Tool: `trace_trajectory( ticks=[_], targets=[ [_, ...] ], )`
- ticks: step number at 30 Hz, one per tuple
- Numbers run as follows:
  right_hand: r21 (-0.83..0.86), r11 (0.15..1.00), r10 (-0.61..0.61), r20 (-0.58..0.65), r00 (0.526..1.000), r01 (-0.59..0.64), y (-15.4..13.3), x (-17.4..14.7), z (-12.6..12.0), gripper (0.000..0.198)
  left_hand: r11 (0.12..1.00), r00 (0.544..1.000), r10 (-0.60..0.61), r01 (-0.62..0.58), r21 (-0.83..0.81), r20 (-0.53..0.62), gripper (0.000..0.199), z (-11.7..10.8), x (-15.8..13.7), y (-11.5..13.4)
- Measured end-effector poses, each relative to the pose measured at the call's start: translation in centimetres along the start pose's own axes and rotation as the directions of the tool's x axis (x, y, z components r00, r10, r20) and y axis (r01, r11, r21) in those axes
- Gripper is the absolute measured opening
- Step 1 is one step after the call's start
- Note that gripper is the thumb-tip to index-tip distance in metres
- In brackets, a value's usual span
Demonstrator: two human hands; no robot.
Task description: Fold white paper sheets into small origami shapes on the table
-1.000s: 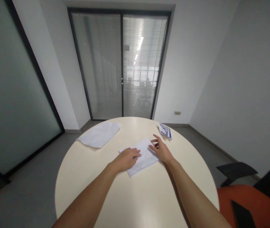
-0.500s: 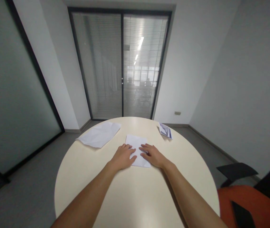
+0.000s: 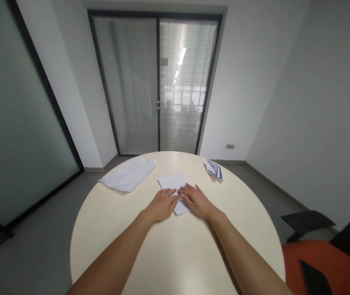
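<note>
A small white sheet of paper [image 3: 172, 180] lies turned at a slant on the round table, partly covered by both hands. My left hand [image 3: 163, 204] rests on its left part, fingers stretched out toward the middle. Lying on the right part, my right hand [image 3: 196, 200] has its fingers extended, and the fingertips of the two hands nearly meet. Neither hand grips anything. Beneath the palms, the paper's side edges are hidden.
A larger creased sheet of paper [image 3: 128, 174] lies at the table's far left edge. Near the far right edge sits a folded paper piece [image 3: 214, 169]. The cream round table [image 3: 169, 254] has an orange chair [image 3: 325, 266] at its right.
The small paper has turned counter-clockwise, its far edge shifting left. My fingers have come closer together over it, with the right hand a little further inward.
</note>
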State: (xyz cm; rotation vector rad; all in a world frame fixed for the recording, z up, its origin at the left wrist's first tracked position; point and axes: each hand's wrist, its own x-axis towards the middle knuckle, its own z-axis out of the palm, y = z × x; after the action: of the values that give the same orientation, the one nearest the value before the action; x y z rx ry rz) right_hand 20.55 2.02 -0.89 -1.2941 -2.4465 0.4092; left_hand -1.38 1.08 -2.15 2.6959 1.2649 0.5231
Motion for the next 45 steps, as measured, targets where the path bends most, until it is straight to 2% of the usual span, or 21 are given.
trace_trajectory(
  ticks=[2, 5, 9, 11, 14, 17, 19, 21, 23, 26, 29, 31, 36, 38, 42, 45],
  targets=[
    [0.010, 1.000, 0.028, 0.051, 0.998, -0.028, -0.4, -0.1, 0.3, 0.054, 0.999, 1.000, -0.006, 0.007, 0.035, -0.025, 0.042, 0.0, 0.1, -0.1],
    [-0.074, 0.986, 0.156, 0.056, 0.986, -0.152, 0.0, -0.3, 0.6, 0.057, 0.997, 0.999, -0.039, 0.042, 0.072, -0.036, 0.043, -0.2, 0.2, -0.2],
    [-0.179, 0.940, 0.301, 0.028, 0.953, -0.292, 1.0, -0.6, 0.5, 0.060, 0.993, 0.995, -0.089, 0.086, 0.082, 0.033, 0.047, 0.0, 0.1, -0.3],
    [-0.221, 0.932, 0.289, -0.021, 0.957, -0.286, 1.1, -0.6, 0.1, 0.057, 0.986, 0.987, -0.148, 0.142, 0.091, 0.059, 0.050, 0.2, 0.0, -0.4],
    [-0.232, 0.958, 0.156, -0.061, 0.986, -0.167, 0.4, -0.5, -0.6, 0.052, 0.970, 0.977, -0.212, 0.205, 0.131, 0.036, 0.052, 0.5, -0.1, -0.4],
    [-0.118, 0.993, -0.008, 0.019, 1.000, 0.010, -0.8, -0.5, -1.0, 0.053, 0.954, 0.970, -0.240, 0.243, 0.176, -0.040, 0.050, 0.4, -0.1, -0.4],
    [-0.060, 0.995, -0.071, 0.085, 0.994, 0.077, -1.4, -0.5, -0.9, 0.060, 0.947, 0.966, -0.244, 0.257, 0.191, -0.086, 0.047, 0.1, -0.1, -0.5],
    [-0.064, 0.997, -0.033, 0.125, 0.992, 0.041, -1.5, -0.7, -0.7, 0.074, 0.946, 0.964, -0.240, 0.259, 0.194, -0.117, 0.044, -0.2, -0.1, -0.6],
    [-0.091, 0.995, 0.061, 0.147, 0.987, -0.048, -1.3, -0.8, -0.4, 0.085, 0.948, 0.963, -0.232, 0.255, 0.189, -0.136, 0.041, -0.4, -0.1, -0.8],
    [-0.107, 0.977, 0.201, 0.149, 0.968, -0.187, -0.4, -0.8, -0.2, 0.083, 0.955, 0.965, -0.219, 0.242, 0.170, -0.145, 0.040, -0.2, -0.1, -1.1],
    [-0.139, 0.941, 0.323, 0.101, 0.941, -0.309, 0.2, -0.8, -0.1, 0.075, 0.959, 0.967, -0.230, 0.244, 0.146, -0.111, 0.046, 0.4, -0.1, -1.4],
    [-0.172, 0.923, 0.358, 0.061, 0.932, -0.343, 0.3, -0.8, -0.1, 0.072, 0.957, 0.965, -0.251, 0.259, 0.131, -0.069, 0.051, 0.7, -0.1, -1.6],
    [-0.186, 0.944, 0.279, -0.001, 0.960, -0.274, 0.1, -0.8, 0.2, 0.068, 0.957, 0.963, -0.267, 0.270, 0.107, -0.042, 0.055, 0.9, -0.1, -1.9],
    [-0.167, 0.940, 0.292, -0.064, 0.954, -0.299, 0.5, -0.7, 0.2, 0.068, 0.956, 0.961, -0.274, 0.276, 0.098, -0.038, 0.055, 0.9, -0.1, -1.9],
    [-0.046, 0.917, 0.376, -0.225, 0.899, -0.396, 2.4, -0.4, 0.1, 0.073, 0.957, 0.960, -0.279, 0.280, 0.083, -0.018, 0.056, 0.9, -0.1, -2.1],
    [0.112, 0.913, 0.407, -0.310, 0.859, -0.392, 3.7, -0.1, 0.0, 0.062, 0.958, 0.960, -0.279, 0.279, 0.074, -0.007, 0.057, 0.9, -0.1, -2.2]
  ],
)
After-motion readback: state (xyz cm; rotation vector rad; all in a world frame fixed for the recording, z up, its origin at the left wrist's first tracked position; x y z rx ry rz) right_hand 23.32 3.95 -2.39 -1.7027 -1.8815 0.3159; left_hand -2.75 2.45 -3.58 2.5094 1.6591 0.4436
